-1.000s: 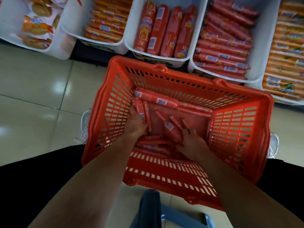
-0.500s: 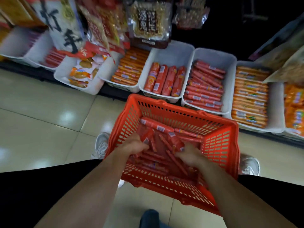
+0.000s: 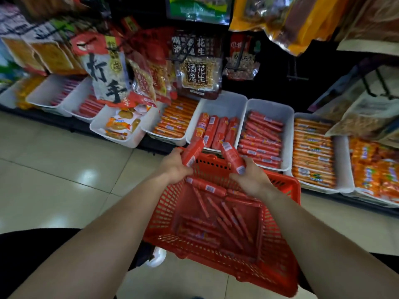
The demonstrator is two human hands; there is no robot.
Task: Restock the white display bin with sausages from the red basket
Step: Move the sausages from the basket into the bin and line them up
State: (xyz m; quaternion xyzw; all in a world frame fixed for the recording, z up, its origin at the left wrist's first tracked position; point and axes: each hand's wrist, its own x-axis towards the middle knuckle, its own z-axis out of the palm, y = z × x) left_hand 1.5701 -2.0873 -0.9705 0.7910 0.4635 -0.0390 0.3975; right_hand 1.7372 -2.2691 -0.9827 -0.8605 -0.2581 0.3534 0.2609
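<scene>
Between the knees on a tiled shop floor, drawn right up against the low shelf, probably to keep each reach short: red basket, loose sausages scattered across its bottom. Just beyond its far rim, white display bin, stocked row of thick sausages lined lengthwise at the front, back half bare. Above the rim, left hand wrapped round one thick sausage, right hand clutching a second sausage, both pointed toward the bin, likely to land parallel with the row.
</scene>
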